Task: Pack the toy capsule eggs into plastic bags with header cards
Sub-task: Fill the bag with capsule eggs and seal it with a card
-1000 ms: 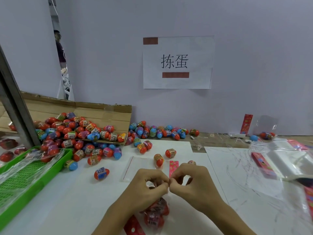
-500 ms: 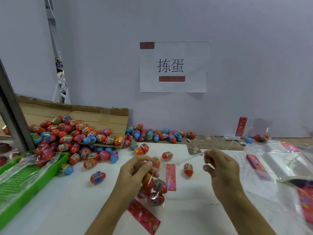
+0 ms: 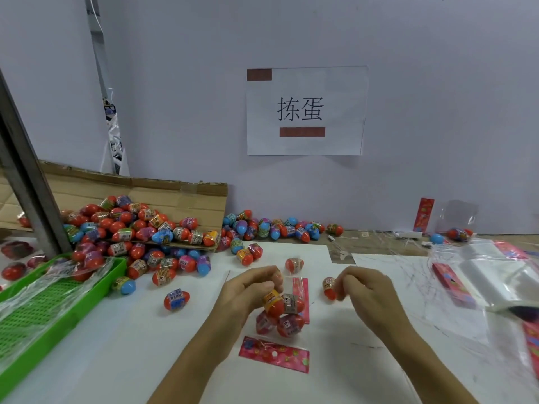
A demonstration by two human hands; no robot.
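Reading 拣蛋, wall sign [image 3: 304, 110] — left hand [image 3: 250, 290] grips bagged eggs [image 3: 281, 313].

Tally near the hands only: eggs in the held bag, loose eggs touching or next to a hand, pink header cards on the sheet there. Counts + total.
Eggs in the bag held by the left hand: 4 visible
Loose egg at the right hand fingertips: 1
Pink header cards, one below the bag, one behind it: 2
Total: 7
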